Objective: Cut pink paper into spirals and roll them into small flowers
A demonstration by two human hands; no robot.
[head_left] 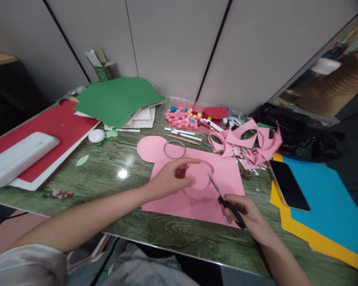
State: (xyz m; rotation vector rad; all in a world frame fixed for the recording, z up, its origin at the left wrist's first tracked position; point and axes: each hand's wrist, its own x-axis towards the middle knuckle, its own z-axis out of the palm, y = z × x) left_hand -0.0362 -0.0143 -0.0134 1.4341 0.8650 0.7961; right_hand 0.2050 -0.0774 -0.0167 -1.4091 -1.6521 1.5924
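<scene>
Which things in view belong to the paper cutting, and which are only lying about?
Probably in use: pink disc in the left hand; scissors in the right hand; pink sheet beneath.

Apparently lying about: phone; white device; green paper; black plastic bag.

A person's left hand [170, 177] holds a pink paper disc [198, 176] while the right hand [247, 212] holds black-handled scissors [223, 200] at its edge, over a pink sheet [179, 203] on a green table [161, 231], pink scraps [243, 143] and a phone [289, 185] nearby.

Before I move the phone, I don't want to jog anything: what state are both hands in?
Left hand: closed, holding a pink paper circle.
Right hand: closed, holding the scissors.
</scene>
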